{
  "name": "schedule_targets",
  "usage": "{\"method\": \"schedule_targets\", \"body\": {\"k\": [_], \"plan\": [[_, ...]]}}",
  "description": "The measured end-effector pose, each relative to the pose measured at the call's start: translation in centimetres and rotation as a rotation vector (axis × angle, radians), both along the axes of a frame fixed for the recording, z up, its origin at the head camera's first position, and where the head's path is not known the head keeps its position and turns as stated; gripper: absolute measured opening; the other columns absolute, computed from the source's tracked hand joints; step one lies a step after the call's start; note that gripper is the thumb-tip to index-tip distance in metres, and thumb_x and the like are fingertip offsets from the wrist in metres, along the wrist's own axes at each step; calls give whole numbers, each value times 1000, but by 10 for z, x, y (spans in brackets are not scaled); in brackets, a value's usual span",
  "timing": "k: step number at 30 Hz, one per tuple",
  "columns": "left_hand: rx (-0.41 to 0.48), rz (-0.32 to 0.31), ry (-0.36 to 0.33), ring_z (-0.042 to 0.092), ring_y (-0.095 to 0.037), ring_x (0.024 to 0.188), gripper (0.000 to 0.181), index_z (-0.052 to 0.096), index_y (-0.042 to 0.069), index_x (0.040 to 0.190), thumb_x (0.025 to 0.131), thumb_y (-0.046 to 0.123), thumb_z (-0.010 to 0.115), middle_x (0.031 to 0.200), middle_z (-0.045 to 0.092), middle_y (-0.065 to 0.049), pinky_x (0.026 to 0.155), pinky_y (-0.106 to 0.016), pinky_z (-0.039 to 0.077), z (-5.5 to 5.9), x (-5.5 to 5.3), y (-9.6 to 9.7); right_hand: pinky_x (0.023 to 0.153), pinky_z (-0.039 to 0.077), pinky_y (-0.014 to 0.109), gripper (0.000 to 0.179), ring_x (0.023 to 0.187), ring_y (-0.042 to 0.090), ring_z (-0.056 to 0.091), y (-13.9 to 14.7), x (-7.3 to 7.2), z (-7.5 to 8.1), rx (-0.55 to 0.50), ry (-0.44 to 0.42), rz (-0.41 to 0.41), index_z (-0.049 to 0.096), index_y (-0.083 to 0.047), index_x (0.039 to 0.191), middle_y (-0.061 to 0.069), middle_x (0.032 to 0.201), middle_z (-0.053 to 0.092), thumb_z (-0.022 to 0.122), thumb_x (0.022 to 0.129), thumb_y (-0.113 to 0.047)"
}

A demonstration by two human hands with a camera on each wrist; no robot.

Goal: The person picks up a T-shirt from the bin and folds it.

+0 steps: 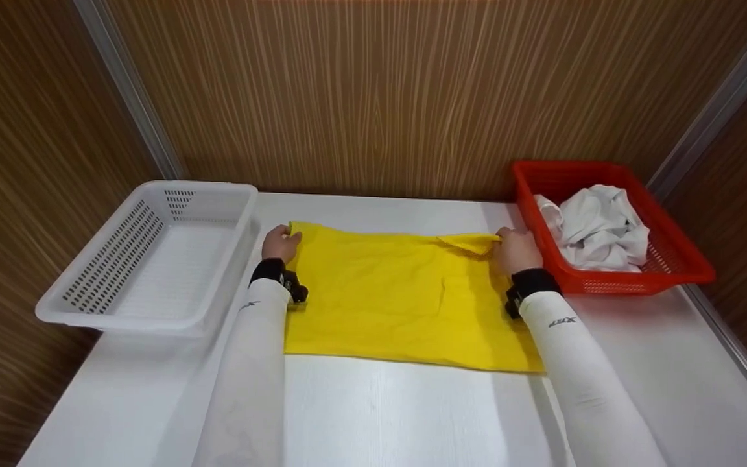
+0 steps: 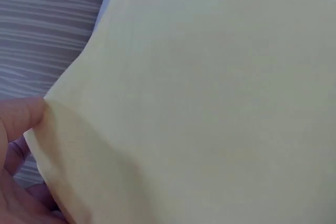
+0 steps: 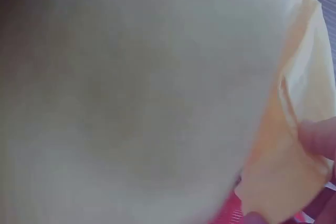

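Note:
A yellow cloth [image 1: 373,292] lies spread in a rough rectangle on the white table [image 1: 386,415]; its exact kind does not show. My left hand [image 1: 281,244] pinches the far left corner between thumb and fingers. In the left wrist view the thumb [image 2: 21,116] presses on that corner, with the other fingers behind the fabric. At the far right corner my right hand [image 1: 517,251] grips the edge, where a small flap is turned over. The right wrist view shows the thumb [image 3: 319,137] on this folded part, while cloth close to the camera fills most of the picture.
To the left stands a white plastic basket [image 1: 218,318] with slotted sides. A red basket [image 1: 639,282] at the right holds crumpled white cloth [image 1: 600,227], close beside my right hand. Wood-patterned panels [image 1: 373,97] rise behind the table and on both sides.

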State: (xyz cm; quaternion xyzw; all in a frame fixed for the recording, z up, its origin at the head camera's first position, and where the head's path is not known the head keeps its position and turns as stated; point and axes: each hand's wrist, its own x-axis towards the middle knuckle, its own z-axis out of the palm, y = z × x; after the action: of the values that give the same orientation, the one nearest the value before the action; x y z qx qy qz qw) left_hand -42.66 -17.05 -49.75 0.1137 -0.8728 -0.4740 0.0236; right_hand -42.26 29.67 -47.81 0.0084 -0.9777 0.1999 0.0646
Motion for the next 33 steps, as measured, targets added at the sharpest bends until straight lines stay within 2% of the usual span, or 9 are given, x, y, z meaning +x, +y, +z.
{"method": "schedule_targets", "body": {"k": [4, 7, 10, 13, 16, 20, 24, 29, 33], "plan": [[164, 43, 98, 53, -24, 93, 23, 51, 2, 125, 106, 15, 52, 129, 60, -21, 83, -32, 42, 5, 3, 1, 101, 48, 58, 22, 99, 42, 55, 1, 14, 13, -93, 102, 14, 66, 1, 117, 24, 109, 69, 62, 102, -14], [289, 65, 132, 54, -27, 93, 30, 46, 6, 132, 103, 7, 51, 127, 63, -22, 79, -30, 41, 10, 5, -1, 102, 48, 57, 23, 102, 42, 56, 4, 25, 23, -150, 121, 58, 63, -1, 120, 25, 114, 65, 64, 97, -4], [370, 60, 98, 54, -27, 98, 50, 37, 11, 148, 100, 5, 51, 139, 60, -23, 83, -31, 40, 14, 7, -2, 105, 47, 57, 39, 107, 41, 53, 7, 31, 27, -169, 79, 99, 58, -5, 127, 23, 122, 58, 63, 91, 8], [377, 31, 46, 56, -32, 121, 64, 29, 12, 159, 102, 14, 56, 150, 53, -23, 102, -35, 45, 17, 5, 0, 104, 49, 56, 47, 107, 41, 52, 8, 30, 26, -166, 68, 122, 56, -10, 131, 21, 123, 54, 62, 88, 10], [316, -9, 53, 50, -31, 139, 61, 39, 5, 157, 103, 22, 62, 154, 50, -21, 118, -39, 40, 19, 2, 4, 101, 49, 54, 41, 106, 39, 53, 11, 25, 25, -179, 58, 140, 57, -12, 132, 19, 121, 54, 62, 94, 3], [224, 8, 145, 57, -30, 119, 39, 61, 0, 134, 103, 24, 62, 135, 62, -20, 108, -37, 46, 22, 1, 7, 100, 48, 53, 24, 103, 37, 55, 14, 20, 29, -174, 45, 152, 62, -9, 127, 19, 117, 62, 59, 103, -14], [150, 50, 227, 53, -28, 104, 26, 60, -1, 119, 104, 20, 59, 120, 62, -19, 96, -37, 45, 27, 8, 4, 100, 49, 55, 30, 99, 38, 58, 17, 28, 37, -153, 43, 138, 67, -4, 123, 21, 114, 69, 56, 107, -27], [-57, 23, 291, 56, -34, 103, 17, 59, 1, 115, 102, 12, 56, 115, 64, -21, 97, -44, 46, 36, 33, 0, 100, 46, 58, 28, 104, 40, 52, 20, 59, 52, -148, 81, 131, 67, -4, 122, 21, 113, 66, 58, 106, -25], [-295, 1, 346, 55, -42, 102, 10, 64, 1, 104, 100, 4, 55, 108, 58, -25, 92, -50, 47, 36, 62, -5, 95, 47, 57, 17, 95, 37, 53, 23, 89, 52, -76, 183, 212, 68, -2, 109, 19, 100, 68, 61, 104, -17]]}}
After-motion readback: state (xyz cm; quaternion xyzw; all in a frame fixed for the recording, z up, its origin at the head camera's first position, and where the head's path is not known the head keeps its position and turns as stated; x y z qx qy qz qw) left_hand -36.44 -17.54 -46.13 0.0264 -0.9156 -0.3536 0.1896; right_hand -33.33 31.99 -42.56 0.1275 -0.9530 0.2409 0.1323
